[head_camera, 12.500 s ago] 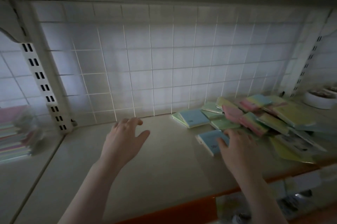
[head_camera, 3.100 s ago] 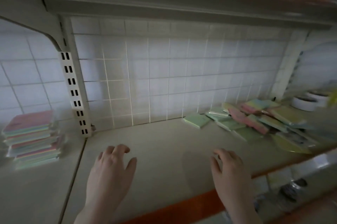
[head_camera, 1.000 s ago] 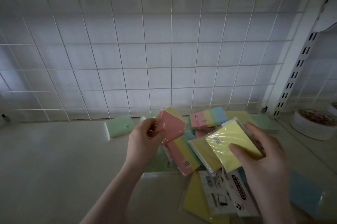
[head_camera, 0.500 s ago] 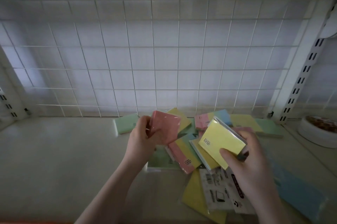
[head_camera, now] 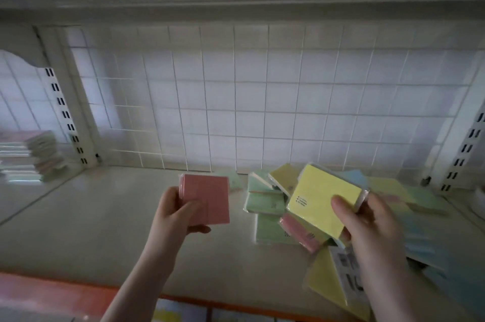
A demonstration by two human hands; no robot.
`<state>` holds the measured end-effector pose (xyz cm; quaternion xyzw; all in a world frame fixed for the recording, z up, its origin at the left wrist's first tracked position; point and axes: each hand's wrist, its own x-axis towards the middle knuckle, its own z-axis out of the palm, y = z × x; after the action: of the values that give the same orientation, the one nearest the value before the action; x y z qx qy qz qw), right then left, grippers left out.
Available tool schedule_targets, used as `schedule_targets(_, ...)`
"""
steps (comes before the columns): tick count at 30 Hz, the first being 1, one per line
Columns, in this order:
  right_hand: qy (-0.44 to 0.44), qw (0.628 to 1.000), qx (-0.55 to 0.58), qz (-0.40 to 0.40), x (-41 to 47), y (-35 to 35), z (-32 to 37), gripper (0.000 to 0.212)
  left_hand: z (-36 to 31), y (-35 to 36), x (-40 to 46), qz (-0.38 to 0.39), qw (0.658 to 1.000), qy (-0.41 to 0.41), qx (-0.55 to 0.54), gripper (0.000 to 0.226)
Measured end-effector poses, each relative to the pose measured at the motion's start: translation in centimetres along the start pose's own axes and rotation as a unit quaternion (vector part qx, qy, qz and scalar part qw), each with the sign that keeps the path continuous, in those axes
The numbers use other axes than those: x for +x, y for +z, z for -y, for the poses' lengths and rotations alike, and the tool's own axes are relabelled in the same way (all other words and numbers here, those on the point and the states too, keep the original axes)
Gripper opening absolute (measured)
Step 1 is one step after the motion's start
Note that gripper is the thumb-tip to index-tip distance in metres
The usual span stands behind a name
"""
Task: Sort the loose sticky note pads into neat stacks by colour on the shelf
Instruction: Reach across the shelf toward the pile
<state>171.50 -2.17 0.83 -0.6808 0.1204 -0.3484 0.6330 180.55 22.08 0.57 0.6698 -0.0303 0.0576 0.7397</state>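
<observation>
Currently, near edge: the orange shelf lip (head_camera: 65, 293) runs below your wrists.
Left hand: your left hand (head_camera: 178, 216) grips a pink pad (head_camera: 206, 198), thumb across its face, held above the bare shelf (head_camera: 91, 216).
Right hand: your right hand (head_camera: 367, 230) pinches a yellow pad (head_camera: 322, 201) in clear wrap, tilted, above the pile.
Pile: loose pads (head_camera: 267, 203), green, pink, yellow and blue, lie overlapping on the shelf's right side.
Far left: a stack (head_camera: 29, 156) stands past the slotted upright (head_camera: 65, 112).
Back: wire grid (head_camera: 262, 112).
</observation>
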Motion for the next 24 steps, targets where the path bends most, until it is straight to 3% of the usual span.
schedule_targets(4,0.002,1.0,-0.005,0.027,-1.6,5.0,0.7,0.023,-0.3,-4.3,0.6,0.011,1.0,-0.014,-0.025,0.016)
schedule_targets(9,0.0,0.998,0.007,0.059,-5.3,13.7,0.7,0.022,-1.0,-12.8,2.3,0.006,0.999,-0.017,-0.049,0.042)
schedule_targets(14,0.033,0.995,0.015,0.096,-9.3,23.2,0.5,0.007,-1.3,-22.3,4.9,-0.015,0.997,-0.022,-0.066,0.041)
schedule_targets(24,0.058,0.987,0.05,0.14,-13.8,36.2,2.7,0.01,-2.8,-34.5,7.5,-0.063,0.995,-0.012,-0.071,0.033)
